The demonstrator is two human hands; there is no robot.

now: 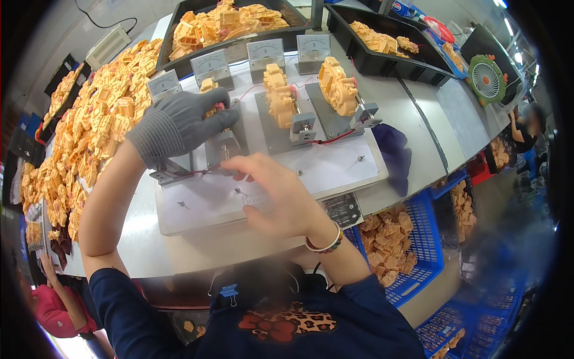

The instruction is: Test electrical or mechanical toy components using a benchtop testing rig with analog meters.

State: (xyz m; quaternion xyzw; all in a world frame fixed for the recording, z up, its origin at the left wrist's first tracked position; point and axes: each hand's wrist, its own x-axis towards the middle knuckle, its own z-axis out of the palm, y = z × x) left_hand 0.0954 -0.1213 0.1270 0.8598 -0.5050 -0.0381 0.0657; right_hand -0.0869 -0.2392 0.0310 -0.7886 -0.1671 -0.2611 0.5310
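Note:
My left hand (182, 124), in a grey knitted glove, has its thumb and fingers closed around a light-orange plastic gear housing (208, 85) on a test stand. Most of that housing is hidden under the glove. Just nearer to me, my bare right hand (278, 194) hovers with fingers apart beside the stand's metal clamp (223, 149); whether the index fingertip touches the clamp I cannot tell. To the right, two more housings, one in the middle (279, 99) and one on the right (338, 87), stand upright on grey fixtures with red wires. Several analog meters (265, 52) line up behind.
Loose housings form a large heap (107, 119) on the left. Two black trays, one at the back (230, 43) and one at the right (412, 67), hold more. A dark cloth (393, 155) lies by the white board (335, 167). Below right stands a blue crate (427, 233); a green fan (486, 79) is beyond.

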